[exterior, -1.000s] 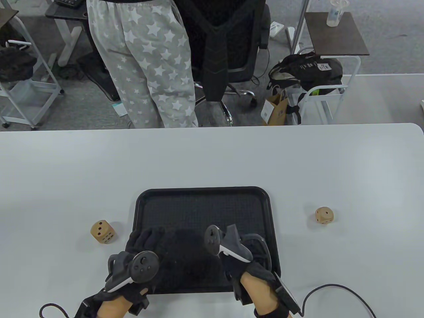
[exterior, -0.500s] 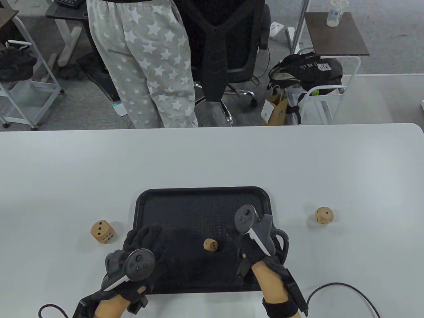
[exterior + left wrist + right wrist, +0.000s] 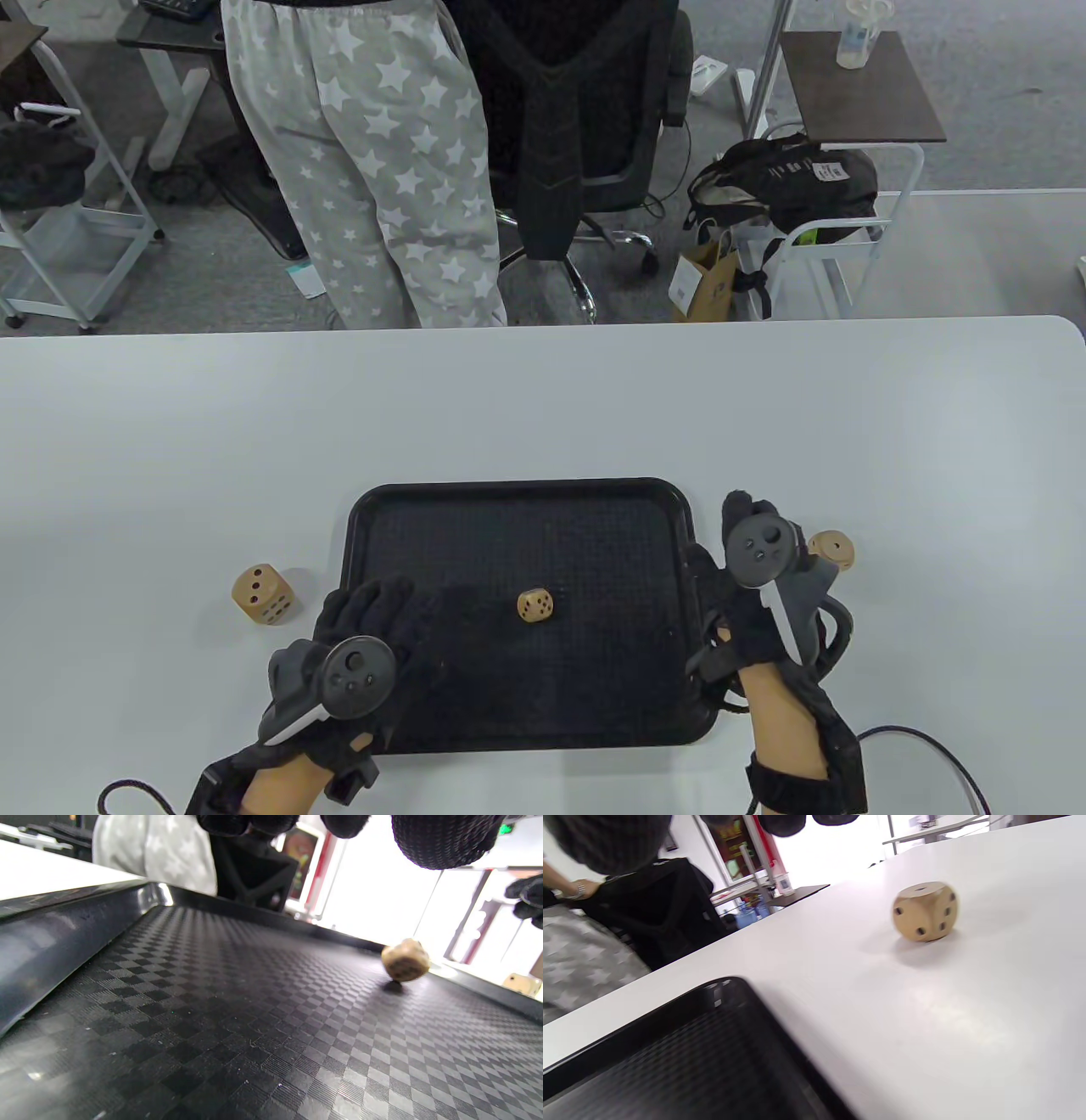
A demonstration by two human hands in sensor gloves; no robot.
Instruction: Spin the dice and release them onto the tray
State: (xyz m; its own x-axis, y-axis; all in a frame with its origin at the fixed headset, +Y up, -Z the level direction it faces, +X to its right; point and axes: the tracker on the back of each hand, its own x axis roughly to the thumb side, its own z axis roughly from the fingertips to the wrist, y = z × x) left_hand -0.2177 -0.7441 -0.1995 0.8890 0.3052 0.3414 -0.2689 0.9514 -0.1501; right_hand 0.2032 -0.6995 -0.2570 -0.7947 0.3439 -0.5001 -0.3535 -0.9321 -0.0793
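A black textured tray lies on the white table. One small wooden die sits on its floor, left of centre; in the left wrist view this small die looks blurred and tipped on a corner. My left hand rests with relaxed fingers on the tray's front left corner and holds nothing. My right hand hovers over the table just right of the tray, empty, beside a second die that its tracker partly covers. That second die stands alone on the table. A larger die lies left of the tray.
A person in star-patterned trousers stands behind the table's far edge, next to an office chair. A cable trails from my right wrist across the table's front right.
My right hand let go of the small die, which now lies on the tray, and moved right off the tray toward the right die. The left hand barely shifted.
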